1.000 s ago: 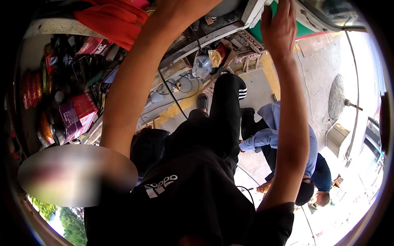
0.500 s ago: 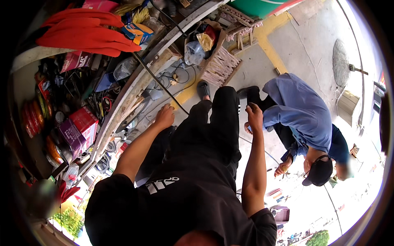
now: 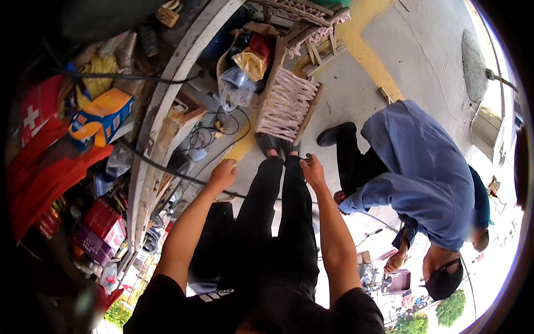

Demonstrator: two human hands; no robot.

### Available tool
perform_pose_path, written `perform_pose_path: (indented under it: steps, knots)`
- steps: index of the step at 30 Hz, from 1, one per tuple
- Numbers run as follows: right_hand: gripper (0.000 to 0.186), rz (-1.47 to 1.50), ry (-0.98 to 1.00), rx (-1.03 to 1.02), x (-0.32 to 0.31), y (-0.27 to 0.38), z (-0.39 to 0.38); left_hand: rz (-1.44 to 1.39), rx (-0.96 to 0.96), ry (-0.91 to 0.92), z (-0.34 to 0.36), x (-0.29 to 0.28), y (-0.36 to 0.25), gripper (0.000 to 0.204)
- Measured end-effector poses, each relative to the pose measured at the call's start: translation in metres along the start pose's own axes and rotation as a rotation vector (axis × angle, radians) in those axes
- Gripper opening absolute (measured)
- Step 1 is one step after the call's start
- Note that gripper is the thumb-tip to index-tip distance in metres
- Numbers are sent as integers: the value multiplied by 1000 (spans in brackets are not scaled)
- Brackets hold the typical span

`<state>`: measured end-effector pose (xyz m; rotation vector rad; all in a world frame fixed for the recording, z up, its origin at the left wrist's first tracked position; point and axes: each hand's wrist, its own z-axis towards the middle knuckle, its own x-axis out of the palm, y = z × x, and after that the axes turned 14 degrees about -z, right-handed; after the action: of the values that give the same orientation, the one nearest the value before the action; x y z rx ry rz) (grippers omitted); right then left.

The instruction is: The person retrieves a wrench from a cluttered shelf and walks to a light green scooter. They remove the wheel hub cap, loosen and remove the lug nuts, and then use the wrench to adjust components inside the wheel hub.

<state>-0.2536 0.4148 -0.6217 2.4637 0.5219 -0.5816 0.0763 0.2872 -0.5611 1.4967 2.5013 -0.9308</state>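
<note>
My left hand (image 3: 223,174) hangs beside my left leg, above the floor, loosely open with its fingers a little bent. No held thing shows in it. A black cable (image 3: 172,171) runs from the workbench toward my left forearm. Near my right knee hangs my right hand (image 3: 313,169), also loosely open and empty, with its fingers partly curled. Beyond my feet stands a small wooden stool (image 3: 287,106) with a seat woven of pale pink strips; my shoes are right at its near edge.
At left is a cluttered workbench (image 3: 162,106) with red gloves (image 3: 41,172) and a blue-orange box (image 3: 103,117). A bag of plastic and wrappers (image 3: 245,67) sits beside the stool. At right, a person in a blue shirt (image 3: 428,167) bends over. Loose cables (image 3: 208,133) lie on the floor.
My body and view have shifted; my feet are now together at the stool. My right hand has come lower toward my knee. The person at right remains bent over.
</note>
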Motion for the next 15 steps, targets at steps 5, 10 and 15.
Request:
perform_pose_path:
  steps: [5,10,15]
  knots:
    - [67,128,-123,186,46,-29,139,-9,197,-234,178,34,-30,70]
    - [46,1006,23,101,54,20,194,-338,60,-240,267,56,-57,73]
    - [28,496,-118,68,59,44,125,-344,163,-55,207,113,-95,59]
